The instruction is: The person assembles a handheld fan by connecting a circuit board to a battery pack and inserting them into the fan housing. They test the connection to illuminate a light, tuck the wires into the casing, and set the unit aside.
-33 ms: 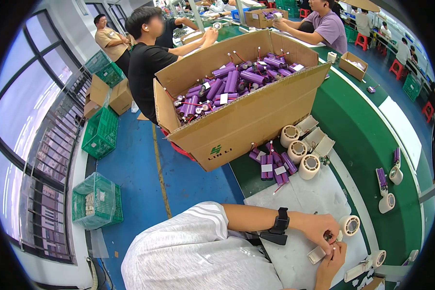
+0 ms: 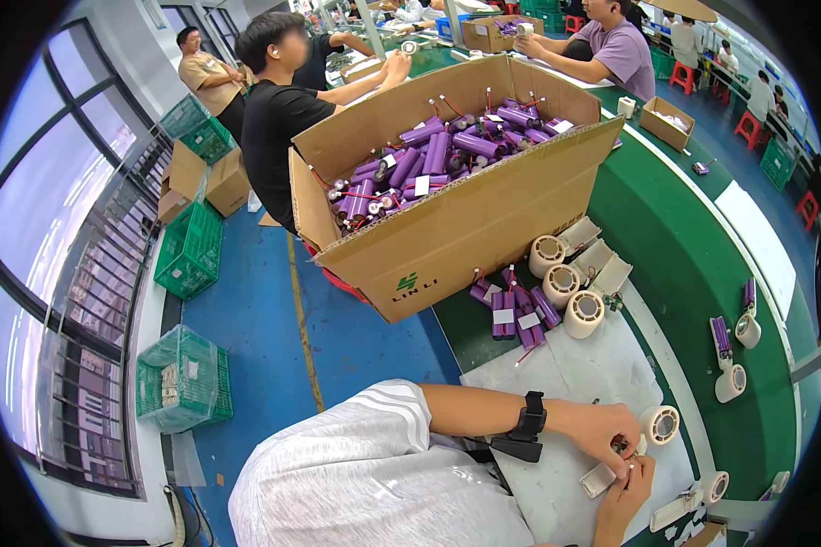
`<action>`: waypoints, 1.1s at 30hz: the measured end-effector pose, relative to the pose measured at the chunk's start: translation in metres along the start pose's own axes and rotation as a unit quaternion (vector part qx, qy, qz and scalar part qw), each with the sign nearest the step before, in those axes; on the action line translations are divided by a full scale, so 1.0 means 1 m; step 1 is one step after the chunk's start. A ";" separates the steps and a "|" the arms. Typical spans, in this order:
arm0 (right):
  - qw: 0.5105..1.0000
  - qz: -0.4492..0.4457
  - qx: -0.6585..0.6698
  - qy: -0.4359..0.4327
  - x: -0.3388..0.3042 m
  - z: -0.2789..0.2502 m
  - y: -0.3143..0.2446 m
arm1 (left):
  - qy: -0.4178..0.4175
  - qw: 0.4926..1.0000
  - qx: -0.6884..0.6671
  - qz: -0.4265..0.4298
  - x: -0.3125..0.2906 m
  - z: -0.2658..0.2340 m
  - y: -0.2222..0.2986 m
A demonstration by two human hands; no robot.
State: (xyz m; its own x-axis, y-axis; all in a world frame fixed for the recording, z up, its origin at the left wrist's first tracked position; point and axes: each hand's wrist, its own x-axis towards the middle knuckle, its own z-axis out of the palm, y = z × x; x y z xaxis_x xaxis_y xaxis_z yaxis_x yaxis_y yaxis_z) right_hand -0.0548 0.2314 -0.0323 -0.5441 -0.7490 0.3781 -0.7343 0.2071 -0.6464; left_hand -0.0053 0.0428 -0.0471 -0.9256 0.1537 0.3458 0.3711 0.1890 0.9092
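Note:
Over the white-covered worktop, my left hand, with a black band on its wrist, bends its fingers around the middle of a cream handheld fan. My right hand comes from below, its fingertips meeting the left ones at the same spot. Between them, the fan's open handle shell sticks out at the lower left. Its round head shows at the upper right. A small white piece shows at the right fingertips. My fingers hide most of the small parts inside.
Ahead stand several cream fan heads beside purple battery packs. A big cardboard box full of such packs stands behind them. More fans lie on the green belt to the right. A person in black works beyond the box.

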 end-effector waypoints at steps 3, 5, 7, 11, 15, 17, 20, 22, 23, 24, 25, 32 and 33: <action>0.999 0.046 -0.022 -0.018 -0.002 0.001 0.001 | 0.003 1.000 0.012 0.012 0.001 0.001 0.000; 0.997 0.069 -0.033 -0.027 -0.003 0.001 0.000 | 0.015 0.999 0.023 0.029 0.002 0.002 0.000; 0.997 0.070 -0.028 -0.024 -0.002 0.002 -0.002 | 0.013 0.999 0.023 0.024 0.001 0.001 0.002; 0.997 0.075 -0.019 -0.011 0.000 0.001 -0.004 | 0.011 1.000 0.023 0.015 0.001 0.001 0.001; 0.997 0.075 0.009 0.005 0.000 -0.003 -0.004 | 0.012 1.000 0.013 0.011 0.001 0.002 -0.004; 0.997 0.073 0.020 0.011 -0.001 -0.004 -0.005 | 0.008 1.000 0.006 -0.001 0.000 0.001 -0.004; 0.998 0.064 0.013 0.024 -0.001 -0.003 -0.005 | 0.019 1.000 0.004 -0.007 -0.001 0.000 -0.002; 0.997 0.068 0.011 0.025 -0.002 -0.004 -0.004 | 0.026 1.000 0.002 -0.010 0.000 -0.001 0.000; 0.997 0.072 0.010 0.025 -0.002 -0.004 -0.004 | 0.022 1.000 0.005 -0.009 0.000 -0.001 0.001; 0.997 0.076 0.009 0.025 -0.002 -0.004 -0.004 | 0.018 1.000 0.009 -0.008 0.000 -0.002 0.001; 0.997 0.076 0.009 0.025 -0.002 -0.004 -0.004 | 0.014 1.000 0.012 -0.006 0.000 -0.002 0.002; 0.995 0.085 0.040 0.027 -0.001 -0.004 -0.003 | 0.023 1.000 -0.005 0.019 0.001 0.000 -0.004; 0.995 0.085 0.039 0.026 -0.001 -0.004 -0.004 | 0.022 1.000 -0.001 0.020 0.000 0.000 -0.004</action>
State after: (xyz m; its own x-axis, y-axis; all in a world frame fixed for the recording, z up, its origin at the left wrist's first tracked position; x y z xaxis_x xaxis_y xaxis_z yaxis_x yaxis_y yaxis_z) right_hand -0.0534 0.2340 -0.0275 -0.6798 -0.6732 0.2912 -0.5967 0.2768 -0.7532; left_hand -0.0073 0.0421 -0.0508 -0.9124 0.1187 0.3917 0.4078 0.1808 0.8950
